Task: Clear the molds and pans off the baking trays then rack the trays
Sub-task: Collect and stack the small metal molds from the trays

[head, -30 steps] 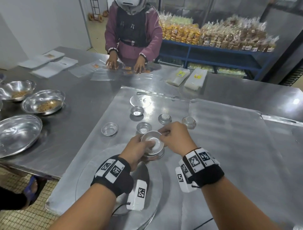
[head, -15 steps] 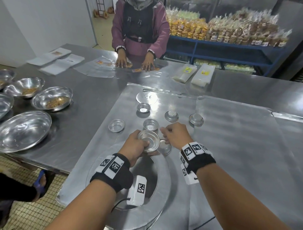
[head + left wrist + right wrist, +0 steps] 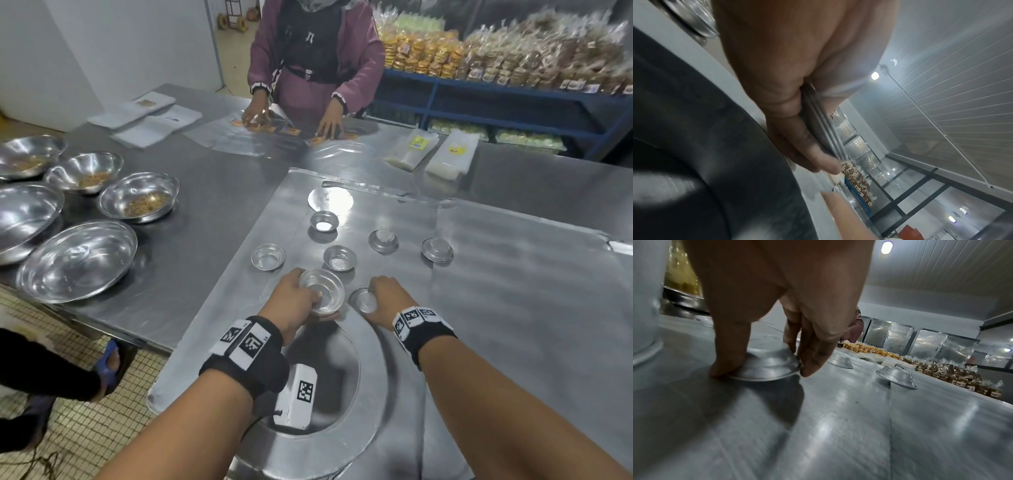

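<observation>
Left hand (image 3: 291,301) grips nested stack of molds (image 3: 322,296), thumb inside rim, held above baking tray (image 3: 513,291). Right hand (image 3: 385,301) pinches rim of inverted mold (image 3: 766,368) lying on tray. Judged: thin metal, light, stiff, slick, dents easily; take by flared rim.

No print is reading clearly: the wristbands (image 3: 246,342) are showing only coded black-and-white squares, and the yellow labels on the plastic bags (image 3: 416,149) beyond the right hand are blurring out.
</observation>
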Demonstrator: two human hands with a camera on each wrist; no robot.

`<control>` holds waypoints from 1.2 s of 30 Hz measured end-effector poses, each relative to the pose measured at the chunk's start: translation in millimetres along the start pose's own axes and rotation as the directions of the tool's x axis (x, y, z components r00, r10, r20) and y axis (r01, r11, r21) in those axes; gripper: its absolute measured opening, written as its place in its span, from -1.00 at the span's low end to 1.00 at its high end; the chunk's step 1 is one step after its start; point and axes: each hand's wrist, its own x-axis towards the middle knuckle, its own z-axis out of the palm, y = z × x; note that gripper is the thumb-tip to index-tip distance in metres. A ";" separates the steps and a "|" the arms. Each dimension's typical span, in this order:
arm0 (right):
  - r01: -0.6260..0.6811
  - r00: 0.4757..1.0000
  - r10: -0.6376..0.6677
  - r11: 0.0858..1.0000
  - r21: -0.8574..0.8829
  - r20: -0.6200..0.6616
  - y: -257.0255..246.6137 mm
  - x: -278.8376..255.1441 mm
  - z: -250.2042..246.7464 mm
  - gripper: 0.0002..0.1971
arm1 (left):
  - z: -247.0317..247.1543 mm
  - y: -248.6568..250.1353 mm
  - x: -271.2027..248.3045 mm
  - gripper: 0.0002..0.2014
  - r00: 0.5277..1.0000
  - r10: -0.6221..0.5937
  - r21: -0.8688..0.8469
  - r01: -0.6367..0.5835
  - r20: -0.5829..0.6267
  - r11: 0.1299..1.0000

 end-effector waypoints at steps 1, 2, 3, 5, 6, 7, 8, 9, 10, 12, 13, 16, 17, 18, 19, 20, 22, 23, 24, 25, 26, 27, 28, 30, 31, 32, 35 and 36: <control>-0.005 1.000 0.006 1.000 0.030 -0.018 0.2 -1.0 -1.1 -0.51 | -0.4 -0.4 0.5 -0.76 1.000 -0.003 -0.007 0.003 -0.003 1.000; -0.020 0.999 0.023 0.998 0.061 -0.040 -0.3 -2.4 -3.7 -0.52 | -0.7 -0.5 0.8 -0.76 1.000 -0.005 -0.014 0.005 -0.004 1.000; -0.036 0.997 0.043 0.994 0.101 -0.071 -0.2 -3.5 -5.7 -0.52 | -1.0 -0.8 0.8 -0.75 1.000 -0.006 -0.021 0.006 -0.004 1.000; -0.055 0.988 0.084 0.976 0.211 -0.131 1.1 -6.9 -12.1 -0.46 | -1.6 -0.7 0.7 -0.75 1.000 -0.006 -0.026 0.006 -0.005 1.000; -0.053 0.981 0.107 0.951 0.303 -0.163 1.5 -9.5 -16.5 -0.38 | -1.7 -0.2 0.0 -0.75 1.000 -0.008 -0.026 0.008 -0.007 1.000; -0.040 0.973 0.125 0.917 0.397 -0.193 2.4 -10.8 -20.2 -0.28 | -1.5 0.1 -0.5 -0.76 1.000 -0.010 -0.028 0.010 -0.011 1.000; -0.014 0.967 0.131 0.885 0.466 -0.219 1.7 -12.9 -25.2 -0.18 | -1.2 0.9 -0.7 -0.77 1.000 -0.013 -0.031 0.013 -0.016 0.999; 0.024 0.961 0.122 0.859 0.512 -0.249 0.5 -15.0 -30.4 -0.12 | -0.7 1.7 -0.8 -0.77 1.000 -0.015 -0.037 0.014 -0.019 0.999; 0.064 0.954 0.106 0.842 0.536 -0.280 -1.9 -17.7 -35.7 -0.10 | 0.2 2.9 -1.3 -0.78 1.000 -0.018 -0.042 0.017 -0.022 0.999; 0.154 0.932 0.077 0.800 0.580 -0.353 -8.7 -26.8 -47.7 -0.19 | 3.1 4.6 -3.3 -0.82 0.999 -0.024 -0.054 0.022 -0.022 0.998; 0.196 0.920 0.071 0.767 0.611 -0.385 -13.0 -32.4 -52.7 -0.26 | 4.5 5.0 -4.8 -0.84 1.000 -0.025 -0.070 0.024 -0.018 0.997; 0.341 0.892 0.025 0.617 0.710 -0.451 -24.7 -49.3 -62.4 -0.39 | 10.7 6.5 -9.4 -0.89 0.999 -0.038 -0.098 0.036 -0.015 0.995; 0.374 0.887 0.009 0.571 0.731 -0.461 -28.8 -54.7 -63.4 -0.41 | 12.6 6.5 -9.7 -0.84 0.999 -0.045 -0.099 0.043 -0.013 0.994; 0.393 0.887 -0.007 0.537 0.746 -0.462 -33.2 -60.5 -64.0 -0.42 | 14.5 6.9 -9.9 -0.79 0.999 -0.052 -0.100 0.051 -0.004 0.994; 0.401 0.891 -0.024 0.511 0.760 -0.454 -36.9 -65.3 -63.5 -0.43 | 16.3 7.4 -9.6 -0.74 0.998 -0.058 -0.107 0.058 0.009 0.993; 0.404 0.896 -0.044 0.495 0.770 -0.442 -39.6 -68.9 -62.2 -0.43 | 17.6 7.7 -9.1 -0.68 0.998 -0.063 -0.116 0.066 0.022 0.991; 0.402 0.907 -0.082 0.467 0.788 -0.413 -43.0 -75.3 -60.1 -0.41 | 19.2 8.0 -8.3 -0.58 0.997 -0.066 -0.140 0.071 0.044 0.988; 0.401 0.910 -0.101 0.454 0.796 -0.402 -43.9 -77.0 -57.8 -0.40 | 19.3 8.0 -8.5 -0.56 0.997 -0.060 -0.143 0.067 0.050 0.987; 0.402 0.912 -0.118 0.444 0.801 -0.392 -44.1 -77.1 -54.5 -0.39 | 19.9 8.7 -9.1 -0.56 0.997 -0.051 -0.134 0.058 0.053 0.989; 0.396 0.916 -0.129 0.445 0.803 -0.380 -45.2 -77.2 -51.3 -0.38 | 19.9 8.4 -8.8 -0.58 0.997 -0.041 -0.122 0.048 0.060 0.991; 0.386 0.921 -0.135 0.456 0.802 -0.366 -46.3 -76.1 -47.1 -0.35 | 20.0 8.6 -9.2 -0.61 0.997 -0.032 -0.104 0.039 0.064 0.994; 0.372 0.927 -0.142 0.472 0.799 -0.348 -47.6 -74.8 -43.5 -0.32 | 20.1 8.6 -9.7 -0.65 0.998 -0.024 -0.087 0.030 0.064 0.996; 0.359 0.933 -0.156 0.491 0.794 -0.326 -48.4 -72.9 -40.8 -0.29 | 20.0 8.8 -10.7 -0.69 0.998 -0.019 -0.072 0.023 0.056 0.997; 0.337 0.941 -0.212 0.548 0.766 -0.263 -47.7 -66.7 -37.3 -0.23 | 17.5 9.0 -11.0 -0.74 0.999 -0.010 -0.057 0.011 0.033 0.998; 0.333 0.941 -0.256 0.581 0.743 -0.221 -46.6 -63.9 -36.8 -0.19 | 15.3 9.6 -11.0 -0.74 1.000 -0.007 -0.052 0.008 0.012 0.999; 0.332 0.937 -0.302 0.609 0.721 -0.176 -45.6 -61.3 -36.3 -0.16 | 12.4 10.4 -11.0 -0.73 1.000 -0.006 -0.046 0.006 -0.015 0.999; 0.331 0.920 -0.382 0.646 0.688 -0.084 -45.9 -54.4 -37.1 -0.12 | 3.1 14.0 -7.6 -0.70 0.999 -0.001 -0.044 -0.002 -0.052 0.999; 0.328 0.917 -0.393 0.633 0.701 -0.075 -46.3 -50.7 -38.6 -0.13 | 1.2 16.0 -7.5 -0.70 0.998 0.001 -0.051 -0.004 -0.057 0.999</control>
